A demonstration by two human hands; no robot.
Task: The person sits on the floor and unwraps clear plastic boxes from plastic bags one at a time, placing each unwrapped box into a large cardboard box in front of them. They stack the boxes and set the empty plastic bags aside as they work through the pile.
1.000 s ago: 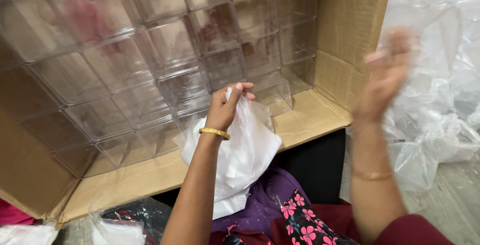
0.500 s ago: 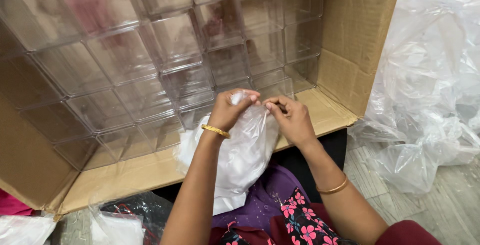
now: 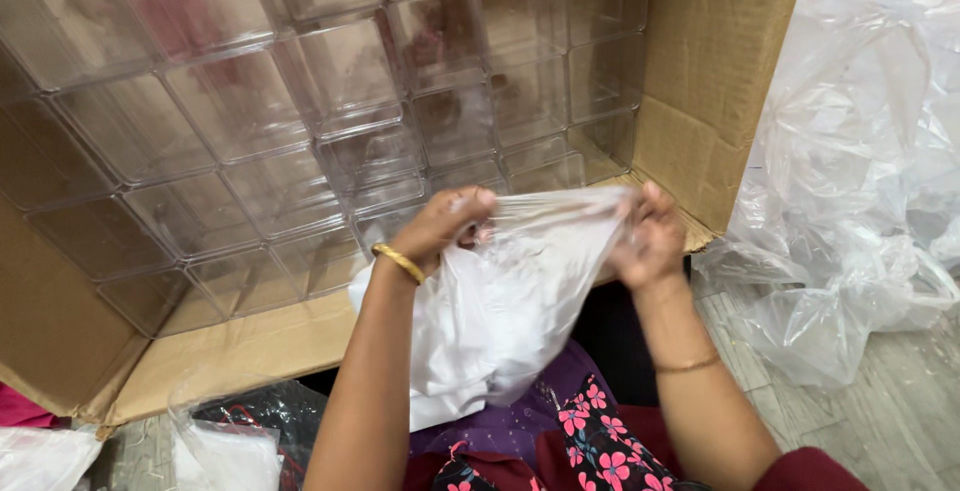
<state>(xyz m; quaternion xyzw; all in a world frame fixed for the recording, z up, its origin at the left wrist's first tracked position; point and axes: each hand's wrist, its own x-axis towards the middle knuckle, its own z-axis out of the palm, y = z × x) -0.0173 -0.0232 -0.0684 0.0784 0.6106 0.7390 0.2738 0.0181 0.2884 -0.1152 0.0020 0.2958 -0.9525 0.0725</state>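
A thin white plastic bag (image 3: 500,311) hangs in front of me, its top edge stretched wide between both hands. My left hand (image 3: 445,223), with a gold bangle at the wrist, pinches the bag's left corner. At the right corner my right hand (image 3: 645,236) grips the plastic, a thin bracelet on that wrist. Right behind the hands lies a big cardboard box (image 3: 715,71) on its side, packed with several clear plastic square containers (image 3: 330,81) stacked in rows.
A heap of crumpled clear plastic bags (image 3: 860,181) lies on the grey wooden floor at the right. More plastic wrap (image 3: 225,451) sits at the lower left by the box flap. My purple and floral clothing (image 3: 560,431) shows below the bag.
My right hand came in from the upper right, took hold of the bag beside my left hand, and the two hands have pulled apart, stretching the bag's top open.
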